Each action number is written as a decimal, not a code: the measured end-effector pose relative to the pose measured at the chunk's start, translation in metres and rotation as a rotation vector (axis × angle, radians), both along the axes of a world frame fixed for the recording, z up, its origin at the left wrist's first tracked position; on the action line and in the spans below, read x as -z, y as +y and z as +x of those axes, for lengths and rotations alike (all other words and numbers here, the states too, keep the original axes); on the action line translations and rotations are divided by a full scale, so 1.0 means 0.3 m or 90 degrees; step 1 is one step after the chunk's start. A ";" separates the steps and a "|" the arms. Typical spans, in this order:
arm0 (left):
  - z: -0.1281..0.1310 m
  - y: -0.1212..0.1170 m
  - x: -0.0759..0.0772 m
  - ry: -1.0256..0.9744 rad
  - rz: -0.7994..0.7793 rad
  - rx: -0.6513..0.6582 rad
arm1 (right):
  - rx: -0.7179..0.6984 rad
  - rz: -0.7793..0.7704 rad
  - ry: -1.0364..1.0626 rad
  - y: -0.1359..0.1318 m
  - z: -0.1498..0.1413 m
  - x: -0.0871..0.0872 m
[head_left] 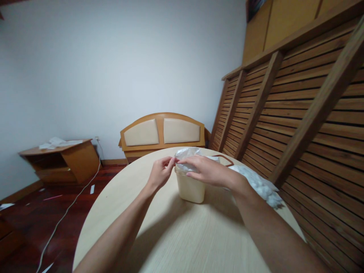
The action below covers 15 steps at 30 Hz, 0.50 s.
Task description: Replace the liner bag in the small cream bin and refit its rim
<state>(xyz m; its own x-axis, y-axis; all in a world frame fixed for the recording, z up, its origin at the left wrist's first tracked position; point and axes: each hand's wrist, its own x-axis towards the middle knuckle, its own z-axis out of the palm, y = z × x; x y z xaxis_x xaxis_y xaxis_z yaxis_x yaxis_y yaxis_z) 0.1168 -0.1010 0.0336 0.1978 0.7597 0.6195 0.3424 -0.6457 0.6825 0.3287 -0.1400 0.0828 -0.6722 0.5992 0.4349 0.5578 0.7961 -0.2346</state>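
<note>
Cream bin (191, 188): my left fingers (170, 163) pinch plastic bag (187, 152) above it, right fingers (196, 162) unclear in grip; gentle, even tension best.

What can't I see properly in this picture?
All in the head view:
- Inside the cream bin: covered by the right hand and crinkled clear plastic.
- Exactly what the left hand pinches: the fingertips are too small and bunched together.
- Part of the brown rim-like piece: hidden behind the right hand and plastic.
- The white lumps in the bag: blurred, partly behind the right forearm.
- The round table's near edge: cut off below.
</note>
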 end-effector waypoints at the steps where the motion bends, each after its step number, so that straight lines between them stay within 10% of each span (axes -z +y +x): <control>1: -0.003 0.004 -0.001 -0.010 -0.011 -0.013 | 0.002 -0.004 0.006 -0.008 0.008 -0.009; 15: -0.031 0.036 -0.015 -0.090 -0.152 -0.062 | 0.098 -0.057 0.005 -0.061 0.106 -0.064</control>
<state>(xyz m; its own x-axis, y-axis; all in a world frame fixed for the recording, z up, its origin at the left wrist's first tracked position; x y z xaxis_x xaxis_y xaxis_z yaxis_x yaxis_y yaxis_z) 0.1077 -0.0900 0.0381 0.0408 0.8983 0.4375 0.2858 -0.4301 0.8564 0.3605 -0.1582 0.1022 -0.5660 0.7316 0.3800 0.6700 0.6768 -0.3050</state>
